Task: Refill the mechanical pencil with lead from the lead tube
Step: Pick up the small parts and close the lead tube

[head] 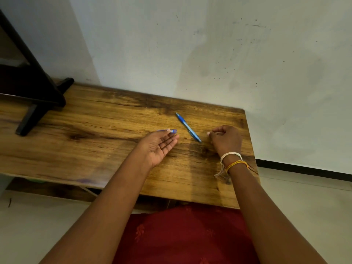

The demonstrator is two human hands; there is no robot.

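A blue mechanical pencil (187, 127) lies diagonally on the wooden table (106, 119), between my two hands. My left hand (159, 144) rests palm up to the left of the pencil and pinches a small clear-blue lead tube (172, 131) between thumb and fingertips. My right hand (226, 139) sits curled on the table just right of the pencil's near end. Its fingers pinch something thin and grey (219, 132), too small to identify. Thread bands circle the right wrist.
A dark stand (36, 103) with splayed feet occupies the table's back left corner. A pale wall (209, 54) rises directly behind the table. The table's right edge (251, 149) lies close to my right hand. Red cloth (186, 237) covers my lap below.
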